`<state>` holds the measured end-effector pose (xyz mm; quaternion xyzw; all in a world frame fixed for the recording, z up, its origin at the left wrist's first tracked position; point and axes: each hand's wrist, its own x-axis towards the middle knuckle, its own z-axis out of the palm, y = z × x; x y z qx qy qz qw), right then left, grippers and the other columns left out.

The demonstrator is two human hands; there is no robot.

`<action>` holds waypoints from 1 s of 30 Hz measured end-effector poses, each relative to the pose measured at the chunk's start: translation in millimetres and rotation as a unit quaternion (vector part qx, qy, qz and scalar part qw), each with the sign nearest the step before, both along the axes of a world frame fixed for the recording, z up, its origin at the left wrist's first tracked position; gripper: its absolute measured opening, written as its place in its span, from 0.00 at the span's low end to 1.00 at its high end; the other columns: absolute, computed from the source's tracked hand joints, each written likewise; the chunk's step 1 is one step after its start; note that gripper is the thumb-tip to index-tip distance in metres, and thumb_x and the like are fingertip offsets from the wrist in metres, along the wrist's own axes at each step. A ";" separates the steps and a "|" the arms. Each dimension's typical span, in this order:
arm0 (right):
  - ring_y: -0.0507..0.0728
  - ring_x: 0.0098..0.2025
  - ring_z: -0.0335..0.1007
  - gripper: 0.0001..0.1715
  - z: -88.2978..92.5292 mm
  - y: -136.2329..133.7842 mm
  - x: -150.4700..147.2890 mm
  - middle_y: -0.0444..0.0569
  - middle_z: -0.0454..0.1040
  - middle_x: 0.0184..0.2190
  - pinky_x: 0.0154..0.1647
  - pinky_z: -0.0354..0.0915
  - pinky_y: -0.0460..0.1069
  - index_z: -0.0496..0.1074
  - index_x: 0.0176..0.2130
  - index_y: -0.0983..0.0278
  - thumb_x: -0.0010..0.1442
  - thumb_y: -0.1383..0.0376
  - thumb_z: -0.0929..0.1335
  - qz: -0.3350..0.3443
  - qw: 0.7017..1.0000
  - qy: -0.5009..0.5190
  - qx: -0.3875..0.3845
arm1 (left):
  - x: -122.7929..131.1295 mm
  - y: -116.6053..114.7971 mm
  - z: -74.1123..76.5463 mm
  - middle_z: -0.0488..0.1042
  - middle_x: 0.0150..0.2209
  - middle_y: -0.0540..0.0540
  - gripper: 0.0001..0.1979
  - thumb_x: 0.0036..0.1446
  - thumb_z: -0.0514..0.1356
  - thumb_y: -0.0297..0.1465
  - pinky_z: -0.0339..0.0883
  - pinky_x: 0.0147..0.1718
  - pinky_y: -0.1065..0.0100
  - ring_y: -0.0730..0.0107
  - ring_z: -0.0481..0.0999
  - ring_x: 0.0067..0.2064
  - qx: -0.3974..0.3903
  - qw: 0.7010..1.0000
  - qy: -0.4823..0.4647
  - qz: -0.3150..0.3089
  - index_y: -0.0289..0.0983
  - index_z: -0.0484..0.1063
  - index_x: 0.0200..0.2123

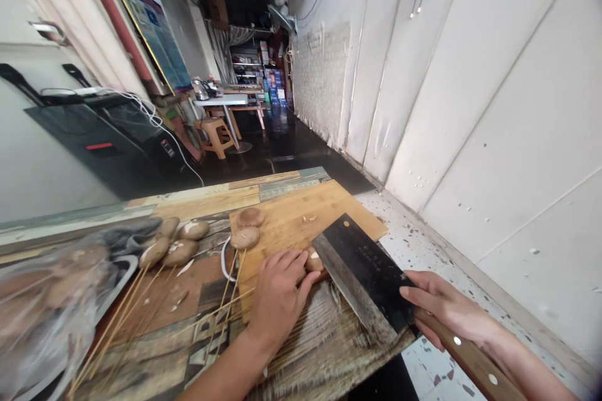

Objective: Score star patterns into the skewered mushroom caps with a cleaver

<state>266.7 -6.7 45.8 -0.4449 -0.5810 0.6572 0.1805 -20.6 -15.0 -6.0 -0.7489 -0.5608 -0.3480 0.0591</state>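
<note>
My right hand grips a black-bladed cleaver by its wooden handle, fingers closed where blade and handle meet. The blade is tilted over the near right edge of the wooden cutting board, close by a brown mushroom. My left hand presses that mushroom on the board, its fingers partly hiding it. Two more mushrooms sit at the board's left side, at least one on thin bamboo skewers. Farther left lies a cluster of skewered mushrooms with pale cut marks on some caps.
At the left stands a white-rimmed tray with brown things under clear plastic. Dark cloth lies behind it. White scraps dot the board. A wall rises at the right; a stool and small table stand beyond.
</note>
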 end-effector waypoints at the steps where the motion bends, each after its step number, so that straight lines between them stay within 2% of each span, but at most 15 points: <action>1: 0.47 0.07 0.53 0.19 -1.1 0.9 2.1 0.36 0.64 0.07 0.10 0.44 0.41 0.59 0.29 0.61 0.62 0.51 0.64 0.003 1.000 0.001 -0.002 | -0.2 -0.3 0.4 0.78 0.43 0.40 0.15 0.59 0.59 0.37 0.68 0.46 0.50 0.54 0.74 0.46 -0.001 1.000 0.000 -0.002 0.35 0.74 0.45; 7: 0.47 0.09 0.53 0.20 -4.8 5.9 16.1 0.37 0.64 0.07 0.12 0.45 0.42 0.60 0.30 0.62 0.61 0.50 0.65 -0.001 1.000 -0.021 -0.003 | -0.5 -1.2 2.3 0.78 0.43 0.42 0.13 0.60 0.58 0.37 0.70 0.46 0.51 0.56 0.75 0.46 0.007 1.000 0.000 -0.006 0.38 0.75 0.45; 12: 0.47 0.09 0.53 0.21 -3.2 8.2 21.3 0.38 0.65 0.08 0.12 0.47 0.42 0.60 0.29 0.62 0.61 0.49 0.65 0.007 0.999 -0.032 -0.008 | -0.8 -1.0 2.2 0.78 0.44 0.41 0.14 0.60 0.58 0.37 0.70 0.47 0.50 0.55 0.74 0.47 0.000 1.000 0.004 -0.008 0.37 0.75 0.45; 21: 0.46 0.09 0.52 0.21 -5.8 13.3 11.2 0.37 0.64 0.07 0.12 0.44 0.42 0.60 0.29 0.62 0.61 0.49 0.65 0.015 0.999 -0.032 0.009 | -1.5 1.2 1.5 0.78 0.43 0.41 0.14 0.57 0.61 0.36 0.70 0.47 0.52 0.56 0.75 0.46 -0.014 1.000 -0.018 -0.016 0.36 0.76 0.44; 26: 0.48 0.09 0.53 0.20 -3.9 20.9 6.0 0.36 0.63 0.07 0.11 0.45 0.42 0.61 0.34 0.62 0.59 0.48 0.65 -0.022 0.999 -0.034 -0.037 | -1.8 1.4 -0.5 0.78 0.44 0.42 0.14 0.56 0.61 0.37 0.69 0.48 0.51 0.56 0.75 0.47 -0.016 1.000 -0.023 -0.009 0.37 0.76 0.45; 30: 0.47 0.09 0.53 0.19 -8.6 18.6 10.9 0.37 0.63 0.07 0.12 0.45 0.42 0.63 0.34 0.63 0.60 0.50 0.66 -0.015 0.999 -0.009 -0.035 | -1.4 1.2 2.7 0.78 0.44 0.42 0.14 0.57 0.61 0.36 0.69 0.48 0.51 0.55 0.74 0.47 -0.035 0.999 -0.029 -0.011 0.36 0.76 0.44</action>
